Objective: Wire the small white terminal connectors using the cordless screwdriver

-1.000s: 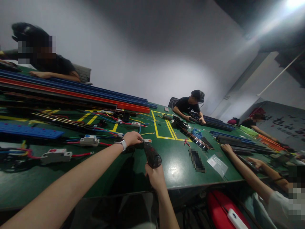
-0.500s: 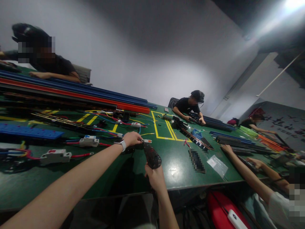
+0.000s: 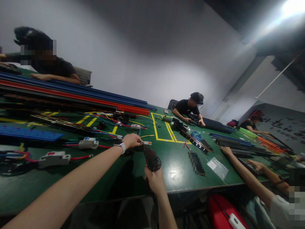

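My right hand [image 3: 154, 180] is wrapped round the grip of a black cordless drill [image 3: 152, 159], its nose pointing away from me. Just beyond that nose, a small white block with an orange mark [image 3: 147, 143] shows, partly covered by the tool. My left hand [image 3: 132, 140], with a pale watch on the wrist, has its fingers pinched together at the drill's tip. What they grip is hidden. Left of it lie a grey-white circuit breaker with a blue switch [image 3: 88, 143] and another with a red switch [image 3: 55, 159], both wired with red leads.
Blue and orange rails [image 3: 133, 107] run along the back left of the green table [image 3: 171, 181]. A blue power strip [image 3: 30, 133] lies at left. A plastic bag [image 3: 218, 168] and a dark pixelated item [image 3: 196, 163] lie right. Co-workers sit opposite; another person's arms [image 3: 247, 178] reach in at right.
The view has shifted slightly. Both hands stay in nearly the same place, the right still holding the drill and the left still pinched at its tip.
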Tool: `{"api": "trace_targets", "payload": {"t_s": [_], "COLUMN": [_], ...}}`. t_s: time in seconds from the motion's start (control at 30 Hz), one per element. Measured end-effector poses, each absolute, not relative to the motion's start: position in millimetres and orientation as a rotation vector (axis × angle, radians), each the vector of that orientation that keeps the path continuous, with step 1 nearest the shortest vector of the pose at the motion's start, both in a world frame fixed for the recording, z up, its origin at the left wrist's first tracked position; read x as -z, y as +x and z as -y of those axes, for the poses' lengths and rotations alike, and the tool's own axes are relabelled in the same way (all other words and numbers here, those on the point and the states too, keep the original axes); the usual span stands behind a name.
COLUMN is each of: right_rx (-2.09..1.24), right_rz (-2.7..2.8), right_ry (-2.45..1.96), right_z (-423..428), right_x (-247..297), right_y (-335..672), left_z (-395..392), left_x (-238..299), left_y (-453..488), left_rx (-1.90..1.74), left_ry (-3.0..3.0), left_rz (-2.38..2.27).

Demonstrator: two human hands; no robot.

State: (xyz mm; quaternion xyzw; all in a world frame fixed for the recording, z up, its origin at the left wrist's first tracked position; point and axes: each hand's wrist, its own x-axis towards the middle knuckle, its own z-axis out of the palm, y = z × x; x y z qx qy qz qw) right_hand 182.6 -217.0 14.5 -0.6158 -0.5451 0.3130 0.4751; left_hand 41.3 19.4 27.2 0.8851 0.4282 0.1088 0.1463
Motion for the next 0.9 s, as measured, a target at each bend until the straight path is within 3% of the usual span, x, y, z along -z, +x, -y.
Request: {"api": "trace_targets", "payload": {"t_s": [0.9], "right_rx": [-0.750], "right_rz": [1.322], "right_ry": [-1.500], "right_z": [216.4], "right_x": [-10.9], "right_y": [183.8], "left_z": [-15.5], "left_x": [-32.1], "left_y": [41.7], "left_rx": [-0.303], "left_ry": [2.504], "left_rz": [-1.234]}}
